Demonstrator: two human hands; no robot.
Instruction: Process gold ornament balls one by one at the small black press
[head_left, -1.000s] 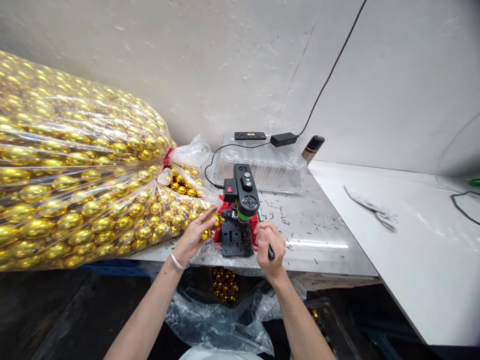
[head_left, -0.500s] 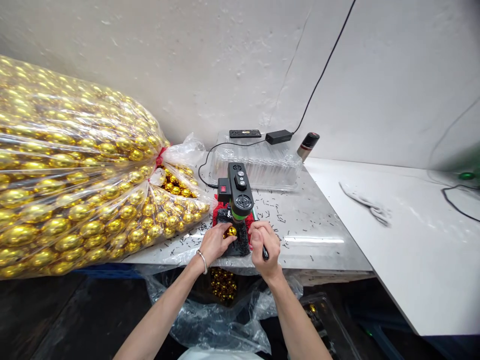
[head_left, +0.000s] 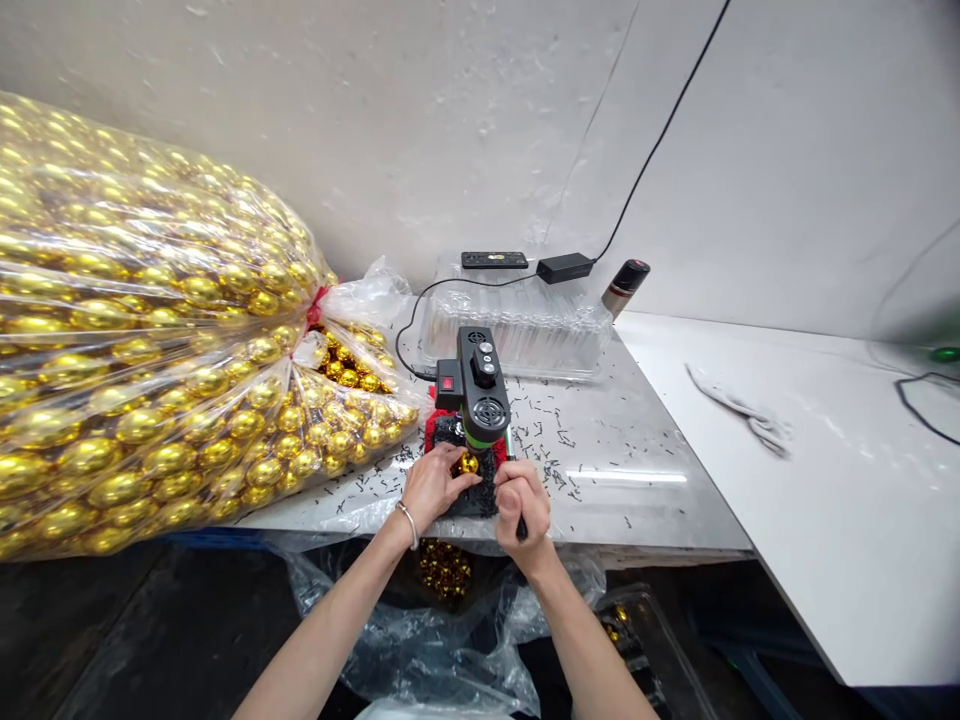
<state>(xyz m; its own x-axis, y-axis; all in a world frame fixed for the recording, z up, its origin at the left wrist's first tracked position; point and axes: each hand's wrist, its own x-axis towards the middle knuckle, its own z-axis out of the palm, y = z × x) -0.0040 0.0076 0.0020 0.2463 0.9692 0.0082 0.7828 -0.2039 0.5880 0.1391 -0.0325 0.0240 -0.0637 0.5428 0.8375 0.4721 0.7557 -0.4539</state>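
A black benchtop machine with round fan grilles and a red switch stands near the table's front edge. My left hand, a bracelet at its wrist, holds a shiny gold ball between thumb and fingers just below the machine's green-ringed front end. Part of the ball is hidden by the fingers and the machine head. To the right of the machine, my right hand is closed in a fist around a black lever handle, whose tip shows under the fist.
A big clear bag of gold balls lies at left. Clear plastic trays stand behind, with a power adapter and a spray can beside them. Small black bits litter the metal tabletop. Below the edge hangs a plastic bag with gold balls.
The right hand has pulled slightly down and toward me with the lever handle, which now points more steeply downward. The left hand keeps the gold ball under the machine head.
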